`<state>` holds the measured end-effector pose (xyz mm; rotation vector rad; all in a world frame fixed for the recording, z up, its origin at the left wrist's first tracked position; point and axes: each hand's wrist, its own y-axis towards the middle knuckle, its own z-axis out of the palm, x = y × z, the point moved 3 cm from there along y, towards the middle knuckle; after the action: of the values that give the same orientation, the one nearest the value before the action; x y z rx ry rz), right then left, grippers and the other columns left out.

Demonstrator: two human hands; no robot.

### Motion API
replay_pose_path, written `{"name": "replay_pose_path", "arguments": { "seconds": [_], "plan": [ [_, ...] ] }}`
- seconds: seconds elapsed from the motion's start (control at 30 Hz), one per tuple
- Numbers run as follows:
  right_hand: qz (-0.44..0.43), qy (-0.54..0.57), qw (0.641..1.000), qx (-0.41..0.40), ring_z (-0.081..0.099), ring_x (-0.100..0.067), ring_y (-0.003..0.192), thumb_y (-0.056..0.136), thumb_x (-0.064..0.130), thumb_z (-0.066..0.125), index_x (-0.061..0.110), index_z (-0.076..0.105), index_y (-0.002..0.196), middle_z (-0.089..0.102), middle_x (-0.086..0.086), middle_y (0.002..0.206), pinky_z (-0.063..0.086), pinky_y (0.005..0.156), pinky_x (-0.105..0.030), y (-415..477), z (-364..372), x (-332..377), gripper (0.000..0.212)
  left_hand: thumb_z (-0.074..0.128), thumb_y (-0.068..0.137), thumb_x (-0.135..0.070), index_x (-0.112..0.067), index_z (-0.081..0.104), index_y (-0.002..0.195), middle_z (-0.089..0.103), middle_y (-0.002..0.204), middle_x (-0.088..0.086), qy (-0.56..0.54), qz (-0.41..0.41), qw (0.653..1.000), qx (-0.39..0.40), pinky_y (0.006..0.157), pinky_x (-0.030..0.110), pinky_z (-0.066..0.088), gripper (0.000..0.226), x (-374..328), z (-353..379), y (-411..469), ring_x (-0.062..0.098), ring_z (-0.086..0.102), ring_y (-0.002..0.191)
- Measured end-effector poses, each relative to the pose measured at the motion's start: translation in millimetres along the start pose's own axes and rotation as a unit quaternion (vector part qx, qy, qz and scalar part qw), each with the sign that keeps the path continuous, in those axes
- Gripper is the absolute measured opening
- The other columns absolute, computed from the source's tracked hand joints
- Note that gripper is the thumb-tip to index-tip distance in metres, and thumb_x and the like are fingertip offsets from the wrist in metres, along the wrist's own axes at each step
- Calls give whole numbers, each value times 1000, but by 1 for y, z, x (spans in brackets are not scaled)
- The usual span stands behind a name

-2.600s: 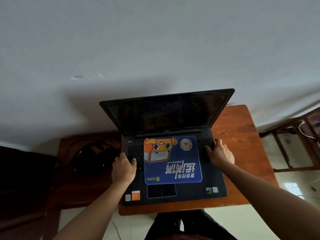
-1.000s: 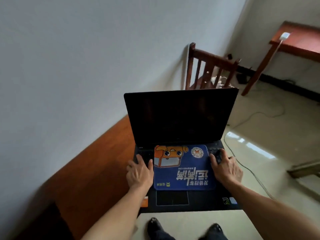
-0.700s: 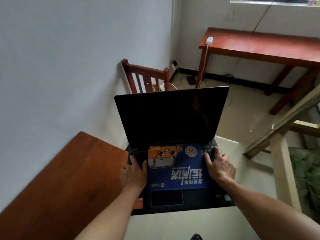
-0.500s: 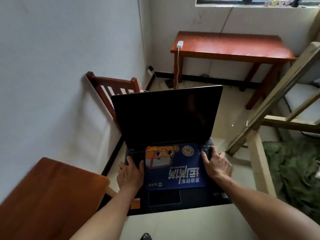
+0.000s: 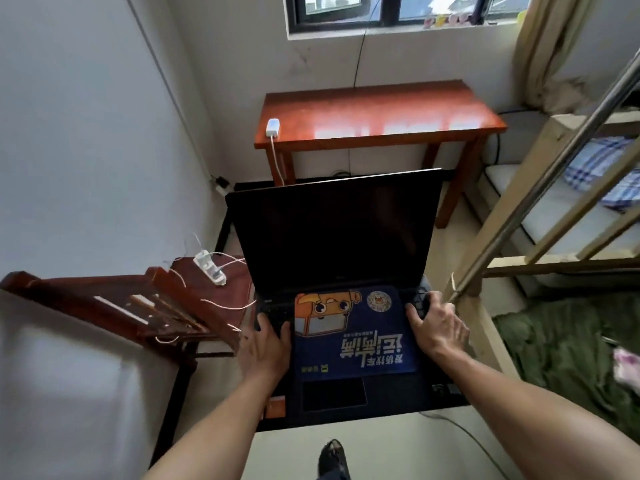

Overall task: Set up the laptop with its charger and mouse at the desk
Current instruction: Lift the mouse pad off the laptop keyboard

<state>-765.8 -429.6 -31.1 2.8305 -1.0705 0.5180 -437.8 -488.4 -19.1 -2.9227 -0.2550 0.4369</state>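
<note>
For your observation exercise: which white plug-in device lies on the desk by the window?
The small white adapter at the desk's left front corner, cord hanging over the edge; the longer power strip lies on the chair.

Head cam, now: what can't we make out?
Head view:
1. Keyboard of the laptop: mostly under the mouse pad.
2. Dark shape under the right hand: mouse or keys, too blurred.
3. Laptop underside, any fingers beneath: hidden by its base.
4. Desk, lower left leg: behind the laptop's screen.
</note>
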Motion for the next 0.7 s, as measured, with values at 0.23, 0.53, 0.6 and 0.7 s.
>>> {"name": "replay_pose_path", "arguments": {
  "seconds": [0.23, 0.53, 0.6, 0.7],
  "plan": [
    [39, 21, 999, -25, 63, -34, 86, 86, 63, 48, 25, 48, 111, 59, -12, 96, 38, 66, -34, 124, -10, 37, 46, 37, 92, -57, -12, 41, 121, 51, 114, 22, 14, 65, 998, -11, 80, 44, 46, 54, -97, -18, 133, 42, 57, 101],
    [43, 40, 998, -21, 63, -33, 85, 84, 64, 48, 28, 46, 108, 56, -9, 93, 40, 67, -33, 334, -3, 60, 44, 33, 92, -59, -16, 38, 124, 50, 114, 17, 13, 48, 999, 11, 75, 40, 42, 53, -238, 1, 283, 37, 57, 102],
    [40, 39, 998, -19, 64, -33, 87, 84, 63, 49, 27, 47, 110, 59, -11, 96, 40, 68, -34, 378, -6, 67, 45, 33, 93, -58, -18, 38, 126, 50, 117, 15, 9, 30, 999, 12, 75, 39, 41, 52, -267, 0, 310, 35, 56, 104],
    [29, 40, 999, -20, 64, -33, 91, 84, 62, 51, 26, 49, 113, 61, -12, 100, 42, 70, -35, 448, -16, 84, 46, 36, 94, -55, -19, 38, 127, 47, 121, 15, -19, 14, 1000, 13, 83, 41, 43, 49, -314, -7, 352, 34, 54, 108]
  ]
}}
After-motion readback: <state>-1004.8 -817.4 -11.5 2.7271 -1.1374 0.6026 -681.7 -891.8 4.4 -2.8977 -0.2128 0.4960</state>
